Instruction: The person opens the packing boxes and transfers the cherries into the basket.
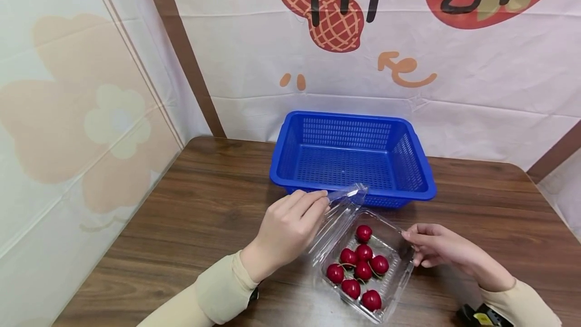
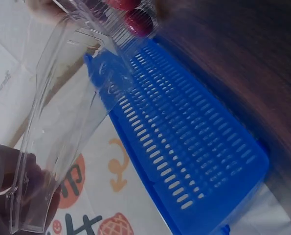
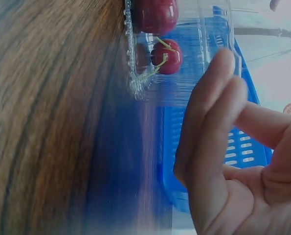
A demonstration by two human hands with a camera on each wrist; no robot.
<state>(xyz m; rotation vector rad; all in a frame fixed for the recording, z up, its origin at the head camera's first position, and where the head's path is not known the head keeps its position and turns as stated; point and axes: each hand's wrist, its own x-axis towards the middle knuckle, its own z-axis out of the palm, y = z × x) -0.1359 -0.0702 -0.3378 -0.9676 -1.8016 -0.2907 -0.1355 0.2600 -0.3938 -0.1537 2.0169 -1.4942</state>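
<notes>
A clear plastic fruit box (image 1: pixel 386 240) sits on the table with several dark red cherries (image 1: pixel 363 270) inside, some with green stems. Its transparent lid (image 1: pixel 335 222) stands raised on the left side, and my left hand (image 1: pixel 287 231) pinches the lid's edge. In the left wrist view the lid (image 2: pixel 62 112) slants across, with the fingers (image 2: pixel 33 178) behind the clear plastic. My right hand (image 1: pixel 442 249) holds the box's right rim between thumb and fingers. The right wrist view shows these fingers (image 3: pixel 204 132) at the box wall, near a stemmed cherry (image 3: pixel 168 56).
Behind the box stands a blue perforated plastic basket (image 1: pixel 419 165), its front rim close to the raised lid. Both rest on a brown wooden table (image 1: pixel 204 206). A printed white cloth (image 1: pixel 245 59) hangs along the back and left.
</notes>
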